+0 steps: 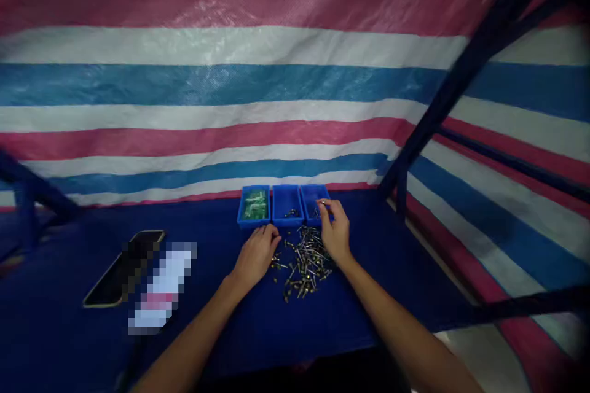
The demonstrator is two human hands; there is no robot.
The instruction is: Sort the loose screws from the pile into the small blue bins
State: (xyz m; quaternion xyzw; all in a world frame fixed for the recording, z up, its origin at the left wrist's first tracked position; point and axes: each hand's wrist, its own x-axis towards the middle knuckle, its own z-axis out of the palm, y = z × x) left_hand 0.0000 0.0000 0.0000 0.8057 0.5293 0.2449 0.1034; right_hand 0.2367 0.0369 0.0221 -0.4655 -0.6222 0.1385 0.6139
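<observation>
A loose pile of small metal screws [308,261], thin-shanked with some brassy ends, lies on the dark blue table [295,331]. Over the right blue bin [310,195], my right hand [336,233] is closed in a pinch, with a small shiny screw at its fingertips. My left hand [257,253] rests at the left edge of the pile, fingers curled together; whatever they hold is hidden. In the middle blue bin [286,199] a few dark metal pieces sit near the front. Thin metal pieces show in the right bin, partly covered by my fingers.
The left blue bin [240,212] holds green-and-clear plastic packets. A dark phone [108,279] lies on the left, beside a pixelated, whitish item [163,285]. Blue metal posts [442,92] and a striped tarp [230,86] enclose the table.
</observation>
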